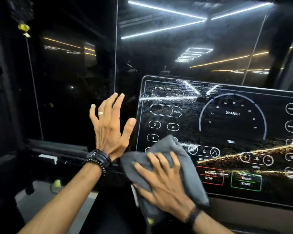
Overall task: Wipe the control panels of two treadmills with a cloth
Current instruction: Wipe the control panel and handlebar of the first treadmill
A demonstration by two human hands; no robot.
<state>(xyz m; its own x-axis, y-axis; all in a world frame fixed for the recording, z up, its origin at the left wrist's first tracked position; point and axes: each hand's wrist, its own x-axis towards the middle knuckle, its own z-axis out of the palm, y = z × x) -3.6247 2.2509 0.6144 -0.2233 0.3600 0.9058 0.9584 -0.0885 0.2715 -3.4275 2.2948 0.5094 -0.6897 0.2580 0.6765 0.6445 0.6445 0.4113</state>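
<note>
Far left: a yellow tag (24,27) hung high on a thin cord (34,92) against a dark glass wall (71,68). Below it, a dark padded rail (57,147) ran across; a small yellow-green object (57,183) sat lower down, too blurred to identify.

Left hand (111,127) was raised with fingers spread and straight, grasping nothing. It sat just beside the left edge of the control panel (227,125); thumb tip near the panel frame, contact possibly but can't tell. Gold ring (101,113) on one finger, stack of black bracelets (98,159) at the wrist.

Grey cloth (172,146) lay on the panel's lower-left corner, covering part of the round number buttons (154,124). Right hand (164,181) was flat on top of the cloth, fingers spread and pressing it against the panel, not curled round it. Cloth's lower end hung off below the panel edge under the wrist. Black band (194,217) on the right wrist.

Right of the cloth: panel glass looked streaked across its upper part. Dial marked DISTANCE (232,113) in the middle, TIME below it. Red pause/stop button (210,175) and green quick-start button (246,181) along the bottom. Light strips (166,10) reflected in the glass above the panel.
</note>
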